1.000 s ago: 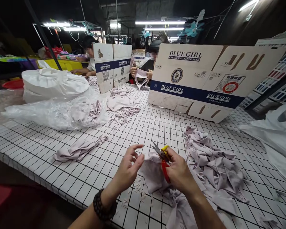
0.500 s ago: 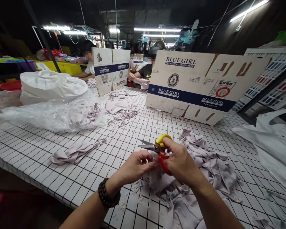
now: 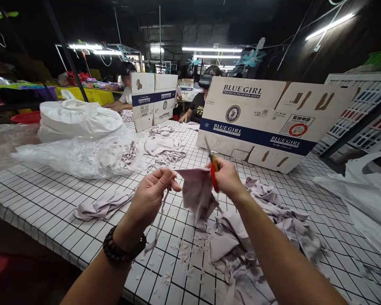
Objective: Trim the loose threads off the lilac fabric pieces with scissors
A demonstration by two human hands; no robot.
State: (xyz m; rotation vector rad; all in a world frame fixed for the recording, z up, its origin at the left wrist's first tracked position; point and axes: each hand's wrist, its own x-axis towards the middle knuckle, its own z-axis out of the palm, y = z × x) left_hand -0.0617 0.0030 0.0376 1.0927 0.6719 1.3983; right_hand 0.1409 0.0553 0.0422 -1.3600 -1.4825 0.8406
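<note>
A mauve-grey piece of cloth [image 3: 197, 192] hangs above the table between my two hands, its top edge drawn taut. My left hand [image 3: 150, 190] pinches near its left corner, and a thin fabric strap [image 3: 159, 218] dangles below those fingers. My right hand [image 3: 227, 178] is closed around the scissors [image 3: 213, 171], which have red and yellow handles and blades pointing up and away. Fingers of that hand also grip the cloth's right corner. Below lie a heap of similar cloth pieces [image 3: 233, 237] and tiny scraps [image 3: 186, 250].
Another folded cloth [image 3: 103, 204] lies left on the checked table [image 3: 123, 228]. Beyond it are a clear plastic bag [image 3: 73, 154] and a white sack [image 3: 79, 114]. A large carton [image 3: 257, 114] and a smaller carton [image 3: 152, 99] stand upright. People sit behind them.
My hands have moved apart, spreading the cloth between them. The scissors have turned from pointing left to pointing up and away. A strap now hangs below my left hand.
</note>
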